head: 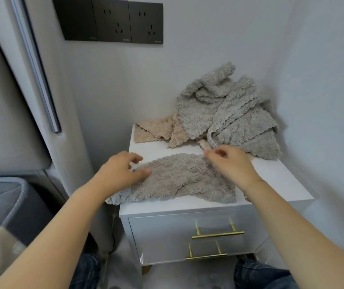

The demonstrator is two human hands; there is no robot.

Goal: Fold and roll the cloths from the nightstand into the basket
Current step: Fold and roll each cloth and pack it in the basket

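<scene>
A grey fluffy cloth (179,180) lies spread on the front of the white nightstand (271,180), its left corner hanging over the edge. My left hand (121,172) rests on the cloth's left end, thumb on the fabric, fingers loosely bent. My right hand (231,163) pinches the cloth's far right corner between thumb and fingers. Behind it a heap of grey cloths (229,113) is piled in the back right corner, with beige cloths (156,130) partly under it. The dark grey basket (10,197) stands on the floor at the left.
The nightstand has two drawers with gold handles (217,234). Walls close it in behind and on the right. A padded headboard (10,101) stands left of it, black wall sockets (112,19) above. My knees in jeans (260,276) are just before the drawers.
</scene>
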